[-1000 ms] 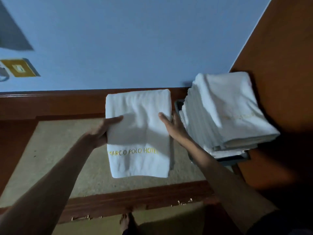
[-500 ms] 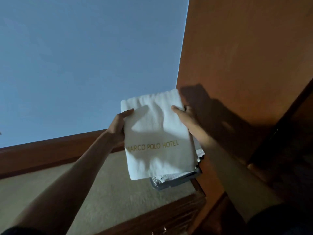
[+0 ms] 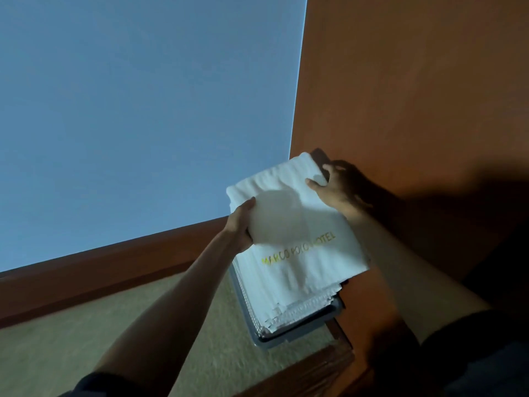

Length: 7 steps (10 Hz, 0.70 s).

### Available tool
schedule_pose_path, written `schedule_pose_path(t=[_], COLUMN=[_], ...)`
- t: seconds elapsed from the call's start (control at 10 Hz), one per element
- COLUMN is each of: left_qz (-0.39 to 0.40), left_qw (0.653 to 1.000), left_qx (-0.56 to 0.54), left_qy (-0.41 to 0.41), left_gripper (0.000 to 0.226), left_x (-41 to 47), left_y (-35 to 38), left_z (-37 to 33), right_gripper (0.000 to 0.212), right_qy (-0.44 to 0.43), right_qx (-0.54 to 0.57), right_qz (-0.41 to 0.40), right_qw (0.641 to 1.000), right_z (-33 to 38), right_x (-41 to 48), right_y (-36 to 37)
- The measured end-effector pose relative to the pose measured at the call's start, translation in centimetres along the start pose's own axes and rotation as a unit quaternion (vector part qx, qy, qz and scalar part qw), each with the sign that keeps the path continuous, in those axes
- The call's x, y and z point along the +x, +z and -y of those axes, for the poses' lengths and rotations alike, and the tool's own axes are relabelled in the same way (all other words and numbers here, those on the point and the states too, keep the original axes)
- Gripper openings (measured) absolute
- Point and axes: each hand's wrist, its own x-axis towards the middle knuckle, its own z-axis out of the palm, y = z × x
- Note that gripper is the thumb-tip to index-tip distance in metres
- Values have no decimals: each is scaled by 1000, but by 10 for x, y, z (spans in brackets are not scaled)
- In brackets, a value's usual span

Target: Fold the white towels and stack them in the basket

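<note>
A folded white towel (image 3: 303,253) with yellow hotel lettering lies on top of the stack of folded white towels (image 3: 297,310) in the grey basket (image 3: 286,340). My left hand (image 3: 240,224) grips the towel's left edge, thumb on top. At the far right edge, my right hand (image 3: 335,187) holds the towel, its thumb on the top face and its fingers over the edge. The basket stands in the table's right corner against the orange wall; only its near rim shows under the towels.
An orange-brown wall (image 3: 415,96) rises right behind the basket. A blue wall (image 3: 143,110) stands beyond the wooden table rim (image 3: 114,270). The beige table top (image 3: 71,345) stretches out left of the basket.
Both hands lifted the lettered towel from the table top, carried it right and lowered it onto the stack in the basket. The view swung right and up.
</note>
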Motion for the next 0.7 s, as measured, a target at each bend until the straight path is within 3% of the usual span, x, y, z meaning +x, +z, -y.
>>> schedule_pose_path(t=[0.1,0.2,0.3,0.5,0.7], left_qz=[-91,-94,-93,-201,-216], left_qw=[990,989,981,902,841], left_qx=[108,116,148,363,466], left_qy=[-27,17,83,123,168], left_gripper=[18,14,29,45,60], left_x=[28,54,68,80,57], left_y=[-20,-28,-30,-42,-45], left_z=[1,-10,-20,-10,-13], right_gripper=[74,71,69,59,54], right_qy=[11,18,9,-8,-29], right_qx=[-23,-85,-128,-148,-165], right_qz=[70,116,100,47,62], right_qw=[997,989,987,988,984], right_z=[-27,-59,-74,-77,-71], right_x=[2,-1,-11,-29,-58], right_y=[38,70,84,87,86])
